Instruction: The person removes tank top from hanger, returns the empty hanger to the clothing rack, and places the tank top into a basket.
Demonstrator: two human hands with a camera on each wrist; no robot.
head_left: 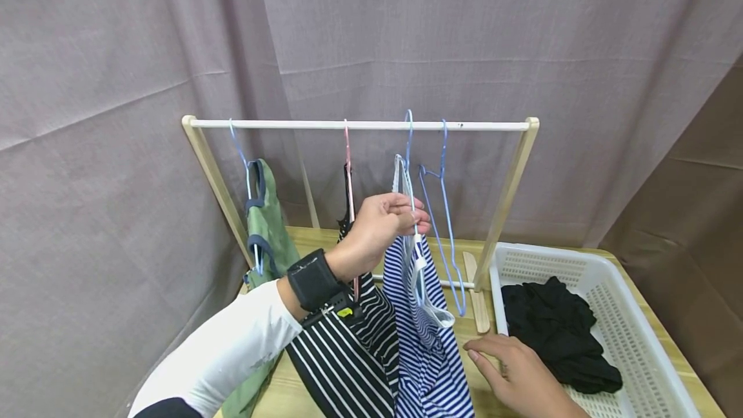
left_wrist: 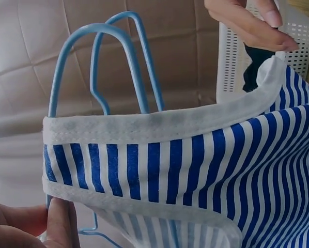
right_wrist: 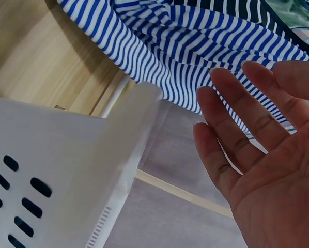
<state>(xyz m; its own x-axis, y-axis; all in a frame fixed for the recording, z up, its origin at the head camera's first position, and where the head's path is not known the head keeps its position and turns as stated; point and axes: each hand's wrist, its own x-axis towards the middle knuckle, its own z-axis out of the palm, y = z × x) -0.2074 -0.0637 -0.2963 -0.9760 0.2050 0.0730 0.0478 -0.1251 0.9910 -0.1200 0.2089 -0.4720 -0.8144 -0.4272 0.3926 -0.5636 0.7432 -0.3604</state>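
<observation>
My left hand [head_left: 374, 228] pinches the side of a blue clothes hanger [head_left: 409, 140] hooked on the rack's rail. A blue-and-white striped sleeveless top [head_left: 432, 366] with white trim hangs on that hanger. In the left wrist view, the thumb and fingers [left_wrist: 59, 222] hold the blue wire just beside the white-edged strap [left_wrist: 144, 129]. My right hand [head_left: 519, 366] hovers apart from the top, near the left edge of the white basket [head_left: 638, 334]. Its palm [right_wrist: 278, 186] shows in the right wrist view, fingers loosely extended and holding nothing.
A bare blue hanger [head_left: 445, 211] hangs right of the striped top. Left of it are a black-and-white striped garment [head_left: 342, 360] on a pink hanger [head_left: 347, 147] and a green garment [head_left: 269, 211]. Black cloth [head_left: 557, 331] lies in the basket. The rack's rail [head_left: 290, 124] spans the wooden table.
</observation>
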